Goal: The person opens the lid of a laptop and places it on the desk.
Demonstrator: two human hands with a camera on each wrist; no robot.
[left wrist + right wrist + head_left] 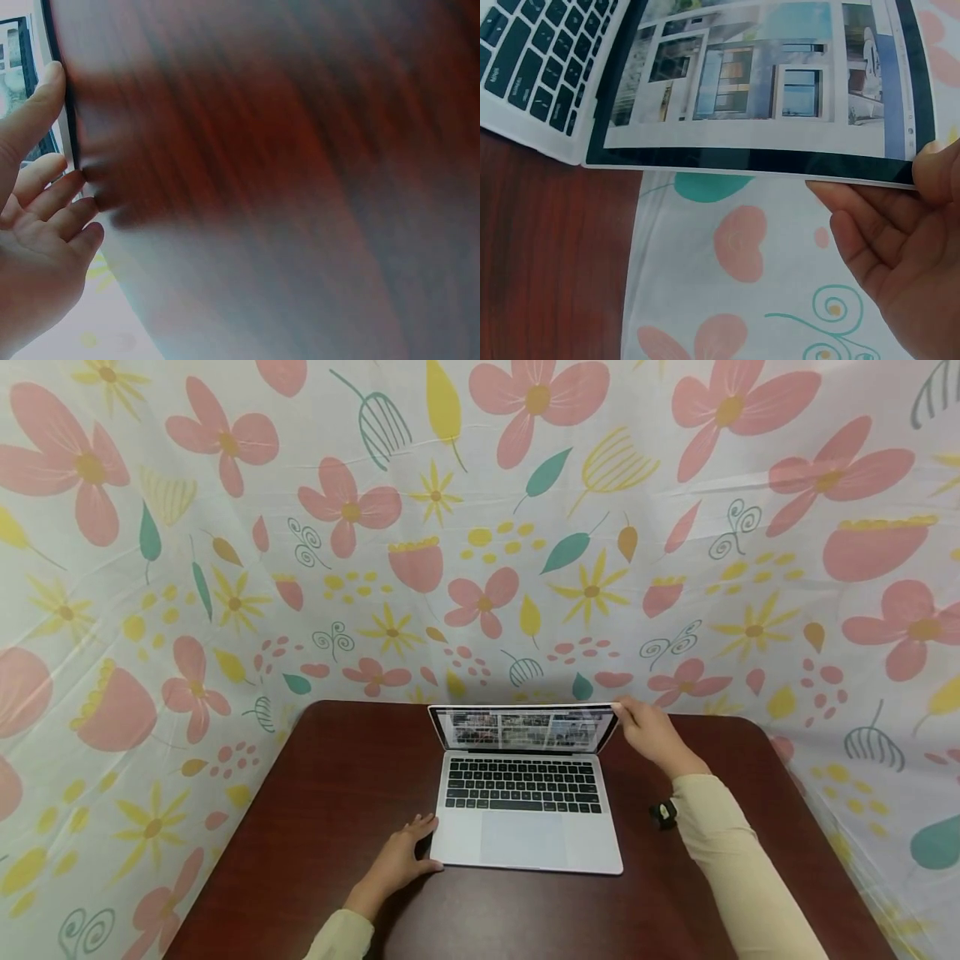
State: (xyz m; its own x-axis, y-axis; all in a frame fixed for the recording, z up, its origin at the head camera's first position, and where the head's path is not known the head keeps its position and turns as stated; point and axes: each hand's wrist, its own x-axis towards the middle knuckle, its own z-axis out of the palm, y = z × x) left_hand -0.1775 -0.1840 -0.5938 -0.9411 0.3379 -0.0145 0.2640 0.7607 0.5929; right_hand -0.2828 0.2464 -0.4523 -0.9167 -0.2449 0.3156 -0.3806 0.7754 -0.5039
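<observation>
A silver laptop [522, 839] with black keys stands raised on the dark table, its lid partly tilted up and several pictures lit on the screen [525, 729]. My right hand [654, 735] pinches the lid's top right corner. In the right wrist view the thumb of that hand [900, 240] lies at the screen's front border, with the fingers behind the lid. My left hand [397, 858] rests beside the base at its front left, fingertips and thumb touching the left edge. The left wrist view shows that hand [45, 225] with fingers fairly straight along the laptop's edge.
A small black object [663, 814] is on the table right of the laptop, by the right sleeve. The reddish-brown table [322, 793] meets a flower-printed curtain [480, 527] at the back and sides.
</observation>
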